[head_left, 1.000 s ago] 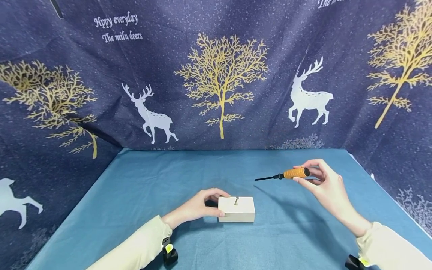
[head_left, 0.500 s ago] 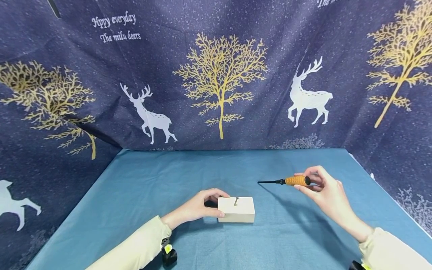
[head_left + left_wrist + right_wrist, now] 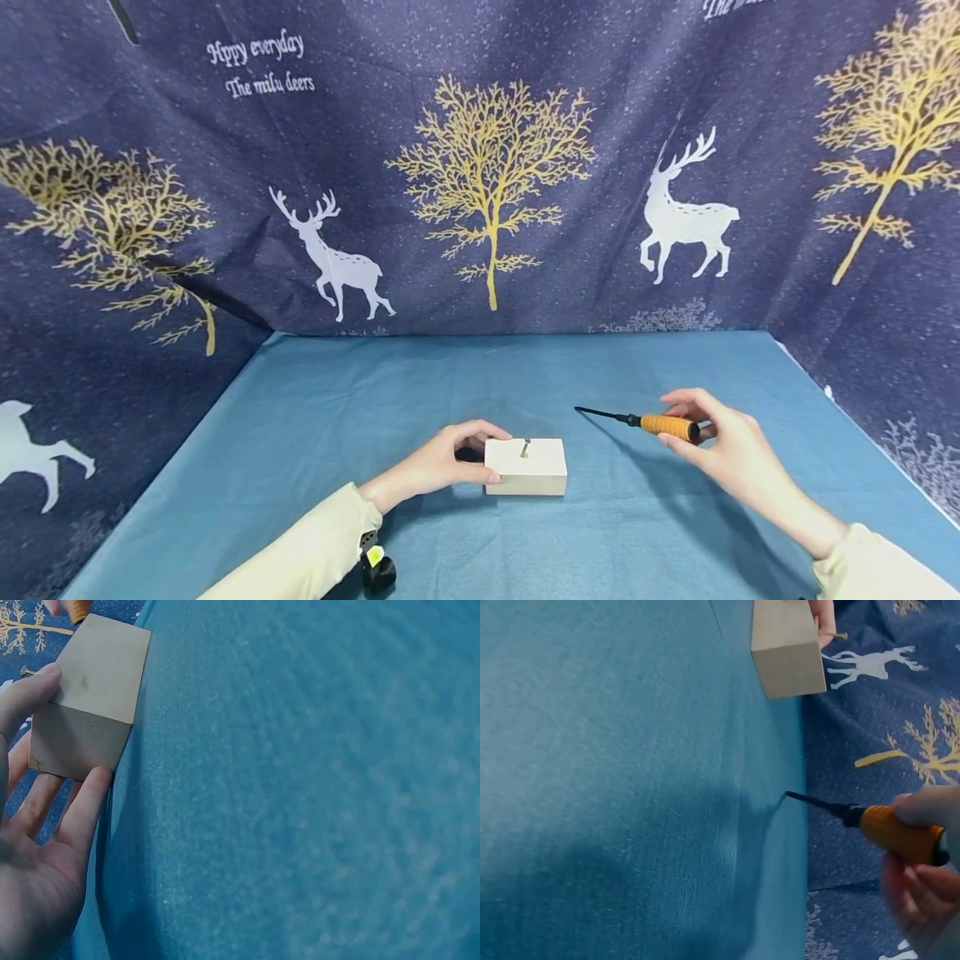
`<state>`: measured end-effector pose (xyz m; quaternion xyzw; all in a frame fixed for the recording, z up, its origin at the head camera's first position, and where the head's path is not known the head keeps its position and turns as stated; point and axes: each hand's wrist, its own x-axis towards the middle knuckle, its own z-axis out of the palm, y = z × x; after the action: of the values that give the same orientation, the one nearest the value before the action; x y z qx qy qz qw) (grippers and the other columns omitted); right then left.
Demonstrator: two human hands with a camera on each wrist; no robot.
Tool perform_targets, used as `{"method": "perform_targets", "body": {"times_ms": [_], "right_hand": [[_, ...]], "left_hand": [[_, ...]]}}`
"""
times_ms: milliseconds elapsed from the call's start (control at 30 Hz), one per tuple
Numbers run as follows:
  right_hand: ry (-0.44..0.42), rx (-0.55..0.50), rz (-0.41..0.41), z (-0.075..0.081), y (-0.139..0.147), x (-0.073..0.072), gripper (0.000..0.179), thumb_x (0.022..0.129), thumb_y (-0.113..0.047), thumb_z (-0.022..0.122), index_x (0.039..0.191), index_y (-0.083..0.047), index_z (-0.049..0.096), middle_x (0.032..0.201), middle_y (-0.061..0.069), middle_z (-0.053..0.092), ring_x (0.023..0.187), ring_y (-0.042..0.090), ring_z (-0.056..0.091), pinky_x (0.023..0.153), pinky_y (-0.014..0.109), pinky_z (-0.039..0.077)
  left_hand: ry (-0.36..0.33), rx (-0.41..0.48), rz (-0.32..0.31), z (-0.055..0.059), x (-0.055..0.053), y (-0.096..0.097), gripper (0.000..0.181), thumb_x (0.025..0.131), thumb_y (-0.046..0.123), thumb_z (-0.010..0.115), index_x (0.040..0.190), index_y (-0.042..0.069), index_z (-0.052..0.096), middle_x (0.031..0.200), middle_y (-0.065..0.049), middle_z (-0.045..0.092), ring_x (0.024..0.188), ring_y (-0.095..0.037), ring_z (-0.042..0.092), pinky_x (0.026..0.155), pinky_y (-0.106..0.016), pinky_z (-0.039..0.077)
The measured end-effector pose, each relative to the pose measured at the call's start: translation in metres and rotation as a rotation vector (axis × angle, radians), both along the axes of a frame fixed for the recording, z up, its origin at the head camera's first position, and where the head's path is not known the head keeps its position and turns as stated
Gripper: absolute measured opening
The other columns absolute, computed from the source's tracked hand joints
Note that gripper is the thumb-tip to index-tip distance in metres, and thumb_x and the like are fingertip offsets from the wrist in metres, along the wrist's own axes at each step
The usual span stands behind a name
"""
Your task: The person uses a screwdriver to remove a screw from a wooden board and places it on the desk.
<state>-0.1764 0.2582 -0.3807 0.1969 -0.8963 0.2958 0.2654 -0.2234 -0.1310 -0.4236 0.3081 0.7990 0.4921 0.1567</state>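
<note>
A pale wooden block (image 3: 528,482) sits on the blue cloth in front of me, with a screw (image 3: 526,448) standing up from its top face. My left hand (image 3: 442,460) grips the block's left end, thumb at the near side and fingers at the far side; the left wrist view shows fingers around the block (image 3: 105,671). To the right, my right hand (image 3: 731,437) holds a screwdriver (image 3: 666,426) by its orange handle between thumb and fingers. Its black shaft points left, and the tip meets its shadow close over the cloth, apart from the block.
Blue cloth (image 3: 360,383) covers the table. A dark blue curtain (image 3: 450,275) printed with deer and trees hangs behind and at both sides. A wrist camera (image 3: 378,571) is strapped under my left sleeve.
My right hand has lowered the screwdriver and shifted it slightly right, its handle end dipping while the tip drops nearer the cloth. The left hand and block stay in place.
</note>
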Motion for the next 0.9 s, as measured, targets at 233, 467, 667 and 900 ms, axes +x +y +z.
{"method": "perform_targets", "body": {"times_ms": [233,467,667,900], "right_hand": [[-0.035,0.128,0.012,-0.004,-0.001,0.008,0.052,0.070,-0.008,0.087,0.117,-0.017,0.067,0.084,-0.013,0.064,0.071,-0.008,0.050,0.057,0.019,0.044],[-0.147,0.149,-0.007,-0.003,0.000,0.013,0.035,0.074,-0.014,0.085,0.106,-0.019,0.073,0.089,-0.010,0.068,0.071,-0.007,0.048,0.054,0.019,0.040],[-0.232,0.152,0.009,-0.002,0.000,0.014,0.027,0.077,-0.018,0.084,0.099,-0.026,0.072,0.088,-0.013,0.066,0.067,-0.007,0.047,0.051,0.019,0.038],[-0.375,0.154,0.092,-0.007,0.004,0.011,0.025,0.080,-0.018,0.081,0.100,-0.025,0.069,0.087,-0.009,0.067,0.058,-0.005,0.048,0.050,0.021,0.041]], "left_hand": [[-0.004,0.010,-0.001,0.000,0.001,0.000,0.048,0.088,0.024,0.075,0.134,0.020,0.060,0.124,-0.004,0.066,0.108,-0.018,0.062,0.099,-0.037,0.045],[0.001,-0.001,0.010,-0.001,0.002,0.000,0.047,0.088,0.024,0.076,0.133,0.024,0.060,0.124,-0.004,0.065,0.107,-0.017,0.062,0.095,-0.034,0.048],[0.009,-0.006,-0.003,0.003,0.003,0.001,0.047,0.087,0.023,0.077,0.131,0.023,0.060,0.123,-0.007,0.064,0.107,-0.017,0.062,0.091,-0.026,0.053],[0.080,-0.088,0.016,0.014,0.007,0.004,0.050,0.086,0.027,0.078,0.132,0.021,0.060,0.132,0.001,0.059,0.122,-0.020,0.056,0.102,-0.036,0.049]]}}
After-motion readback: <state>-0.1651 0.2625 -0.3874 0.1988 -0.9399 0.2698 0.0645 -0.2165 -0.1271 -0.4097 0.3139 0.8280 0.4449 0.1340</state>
